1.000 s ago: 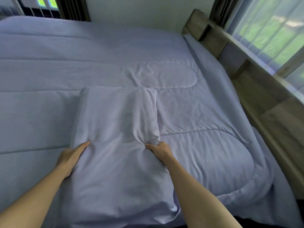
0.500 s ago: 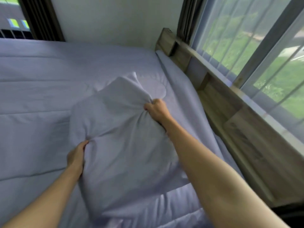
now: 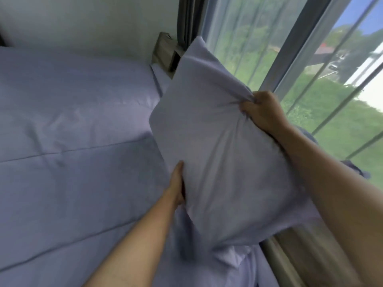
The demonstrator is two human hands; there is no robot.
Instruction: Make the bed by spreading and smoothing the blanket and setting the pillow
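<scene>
Pillow (image 3: 223,154) hung in the air above the right side of the bed, near the window (image 3: 310,69), tilted with one corner pointing up toward the headboard (image 3: 165,51). The right hand (image 3: 262,109) was clamped on a bunched fold at the pillow's right edge; the left hand (image 3: 178,183) was closed on its lower left edge, thumb along the front (the fingers were hidden behind). Below, the blanket (image 3: 72,141) lay spread and mostly smooth, with a few soft creases. The step in hand looked like setting the pillow, the spreading apparently done. The next move would call for carrying it to the headboard end and lowering it flat, square to the bed, before letting go. Half a second earlier the pillow was only partly raised off the blanket; since then it had been lifted clear and swung rightward.
</scene>
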